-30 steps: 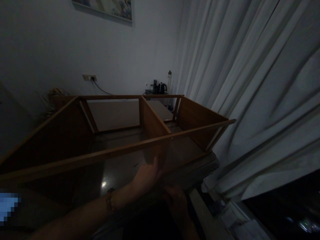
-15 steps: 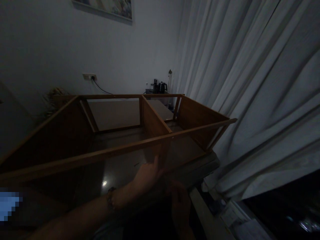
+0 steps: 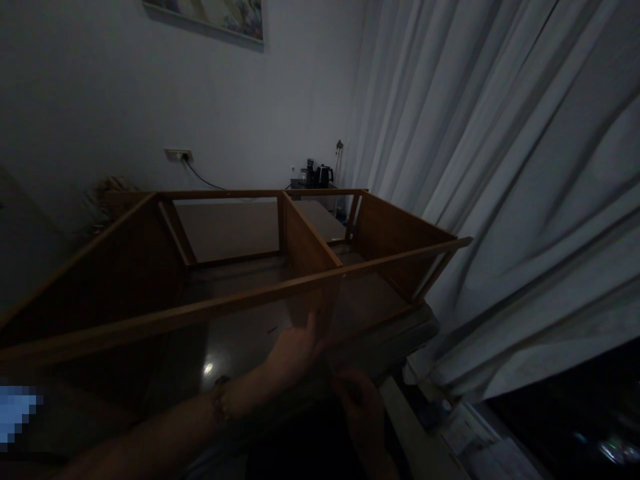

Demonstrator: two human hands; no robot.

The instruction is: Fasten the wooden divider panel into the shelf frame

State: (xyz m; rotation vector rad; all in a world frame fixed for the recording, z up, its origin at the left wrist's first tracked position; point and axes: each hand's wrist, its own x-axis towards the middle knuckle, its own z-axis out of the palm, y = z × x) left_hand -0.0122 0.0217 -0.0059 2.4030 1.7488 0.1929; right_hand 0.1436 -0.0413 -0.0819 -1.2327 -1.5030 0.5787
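Observation:
A wooden furniture frame point(image 3: 240, 293) with several compartments lies in front of me on a padded surface point(image 3: 420, 323). My left hand point(image 3: 295, 347), a bracelet point(image 3: 220, 400) on its wrist, is at the near lower end of the middle divider panel point(image 3: 320, 300). Its thumb points up along the wood and its fingers close round the edge. Just right of it and lower, my right hand point(image 3: 363, 403) is curled in a pinch close to the frame's near side. Whatever the pinch holds is lost in the dark. A small dark strip point(image 3: 273, 329) lies on the board inside the frame.
White curtains point(image 3: 475, 167) hang along the right side. Behind the frame, a black kettle point(image 3: 325, 175) stands on a small table by the wall. A cord point(image 3: 203, 177) runs from a wall socket point(image 3: 178, 155). Papers and boxes point(image 3: 470, 427) lie low at right.
My right hand, blurred before, shows more clearly now and has shifted and turned slightly. The left hand stays in place on the divider panel.

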